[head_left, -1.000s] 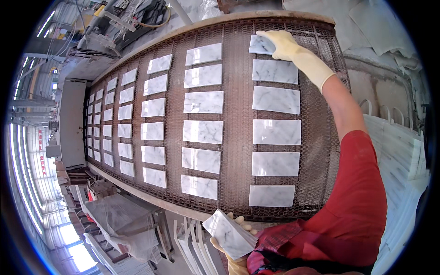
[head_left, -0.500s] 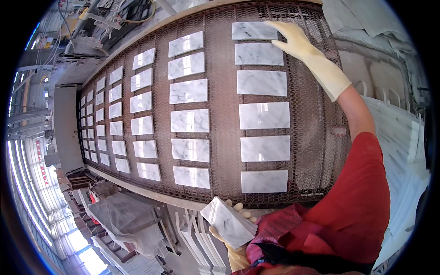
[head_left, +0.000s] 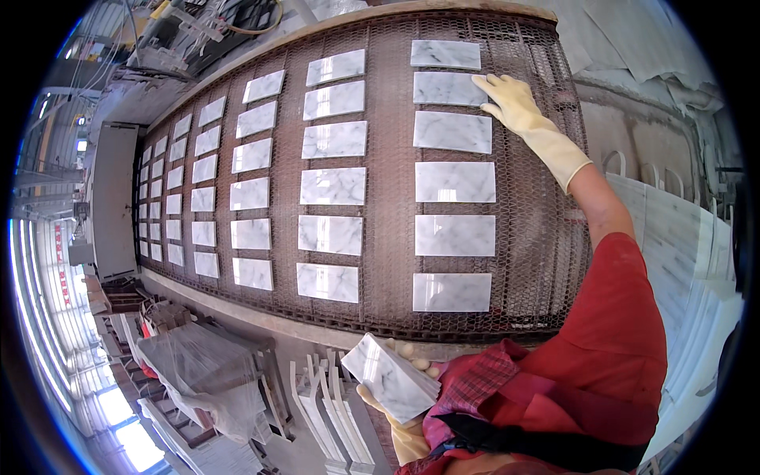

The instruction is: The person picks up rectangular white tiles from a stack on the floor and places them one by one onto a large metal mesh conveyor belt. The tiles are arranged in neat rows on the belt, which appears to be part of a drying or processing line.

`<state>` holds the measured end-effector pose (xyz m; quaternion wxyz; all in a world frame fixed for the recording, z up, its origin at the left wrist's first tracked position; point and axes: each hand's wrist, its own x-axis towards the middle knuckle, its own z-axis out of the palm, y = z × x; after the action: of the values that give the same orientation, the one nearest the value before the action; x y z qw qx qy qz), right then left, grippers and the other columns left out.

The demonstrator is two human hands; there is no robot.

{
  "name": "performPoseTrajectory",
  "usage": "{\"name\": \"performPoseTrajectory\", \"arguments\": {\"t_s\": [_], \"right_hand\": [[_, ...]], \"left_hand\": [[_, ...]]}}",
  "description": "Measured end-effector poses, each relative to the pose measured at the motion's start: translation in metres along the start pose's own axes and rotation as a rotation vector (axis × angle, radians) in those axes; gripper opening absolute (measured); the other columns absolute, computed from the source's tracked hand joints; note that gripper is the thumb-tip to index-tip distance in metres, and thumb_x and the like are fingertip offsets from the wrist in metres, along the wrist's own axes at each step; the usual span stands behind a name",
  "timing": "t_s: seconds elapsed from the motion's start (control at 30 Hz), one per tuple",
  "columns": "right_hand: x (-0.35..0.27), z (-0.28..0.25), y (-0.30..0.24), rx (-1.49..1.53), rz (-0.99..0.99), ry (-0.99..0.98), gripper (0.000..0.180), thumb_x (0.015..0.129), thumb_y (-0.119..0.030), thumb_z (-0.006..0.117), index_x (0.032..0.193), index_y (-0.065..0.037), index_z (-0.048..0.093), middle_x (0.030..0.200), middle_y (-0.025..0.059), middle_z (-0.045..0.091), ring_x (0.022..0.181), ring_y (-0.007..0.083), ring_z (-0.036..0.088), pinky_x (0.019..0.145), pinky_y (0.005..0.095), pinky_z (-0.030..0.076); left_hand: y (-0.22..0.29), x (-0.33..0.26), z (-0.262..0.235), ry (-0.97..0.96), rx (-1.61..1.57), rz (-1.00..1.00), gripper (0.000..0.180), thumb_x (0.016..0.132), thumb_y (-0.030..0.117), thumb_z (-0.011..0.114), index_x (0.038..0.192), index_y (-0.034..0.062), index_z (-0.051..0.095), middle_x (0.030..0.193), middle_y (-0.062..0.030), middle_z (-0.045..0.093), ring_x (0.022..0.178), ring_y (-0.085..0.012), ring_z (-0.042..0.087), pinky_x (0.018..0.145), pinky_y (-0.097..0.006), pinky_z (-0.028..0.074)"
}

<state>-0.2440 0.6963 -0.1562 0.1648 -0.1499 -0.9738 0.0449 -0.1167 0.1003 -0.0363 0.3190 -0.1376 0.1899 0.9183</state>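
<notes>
Against my body at the bottom, my left hand, in a cream rubber glove, grips a small stack of grey-veined white marble tiles. Its fingertips wrap over the far side of the stack, and its thumb lies along the near side. My right hand, gloved alike, reaches to the far end of the closest column of tiles. Its fingers are stretched out, touching the right end of the second marble tile from the top. Above that lies the top tile, apart from the hand.
Columns of similar tiles lie on a brown mesh conveyor belt running left toward a grey machine housing. White slabs lean at the right. Upright pale strips and a plastic-wrapped stack stand below the belt's edge.
My right hand has moved from the top tile down to the second tile in its column. The left hand still holds the stack. The view has shifted slightly.
</notes>
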Motion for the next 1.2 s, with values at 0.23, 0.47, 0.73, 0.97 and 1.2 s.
{"name": "performPoseTrajectory", "arguments": {"t_s": [0.23,0.47,0.73,0.97,1.2], "right_hand": [[0.017,-0.003,0.014,0.176,0.017,0.081,0.051,0.099,-0.034,0.074,0.145,-0.015,0.066,0.124,0.0171,0.076,0.114,0.0396,0.07,0.101,0.0511,0.055],[0.064,0.01,0.025,-0.061,0.212,0.069,0.039,0.103,-0.035,0.07,0.137,-0.018,0.072,0.113,0.0142,0.079,0.107,0.0383,0.073,0.093,0.0499,0.058],[0.084,0.035,0.037,-0.208,0.174,0.025,0.035,0.104,-0.036,0.068,0.134,-0.02,0.071,0.096,0.0115,0.078,0.092,0.0378,0.073,0.081,0.0523,0.057],[0.089,0.045,0.045,-0.209,0.162,0.046,0.034,0.104,-0.035,0.068,0.134,-0.019,0.067,0.087,0.0116,0.075,0.088,0.038,0.073,0.078,0.0535,0.056],[0.065,0.012,0.01,-0.074,0.14,0.083,0.043,0.102,-0.032,0.071,0.141,-0.014,0.064,0.104,0.0142,0.077,0.096,0.0394,0.073,0.085,0.0535,0.057]], "left_hand": [[0.003,-0.018,-0.017,0.015,-0.036,0.032,0.11,0.097,0.081,0.058,0.171,0.0062,0.028,0.157,-0.0309,0.056,0.128,-0.052,0.067,0.103,-0.074,0.055],[-0.001,-0.018,-0.017,-0.002,-0.016,0.043,0.109,0.097,0.08,0.059,0.173,0.0088,0.027,0.161,-0.0283,0.053,0.13,-0.0502,0.066,0.101,-0.072,0.053],[-0.009,-0.009,-0.01,0.004,-0.039,0.025,0.108,0.098,0.078,0.061,0.171,0.0056,0.029,0.158,-0.0314,0.054,0.131,-0.0524,0.065,0.104,-0.072,0.053],[-0.013,0.001,-0.006,-0.024,-0.054,0.002,0.105,0.098,0.076,0.064,0.168,0.0044,0.032,0.155,-0.0326,0.055,0.13,-0.0529,0.066,0.107,-0.074,0.053],[-0.015,-0.002,-0.01,-0.033,-0.051,0.011,0.107,0.098,0.078,0.061,0.17,0.0059,0.028,0.156,-0.0328,0.055,0.129,-0.0535,0.066,0.106,-0.075,0.054]]}}
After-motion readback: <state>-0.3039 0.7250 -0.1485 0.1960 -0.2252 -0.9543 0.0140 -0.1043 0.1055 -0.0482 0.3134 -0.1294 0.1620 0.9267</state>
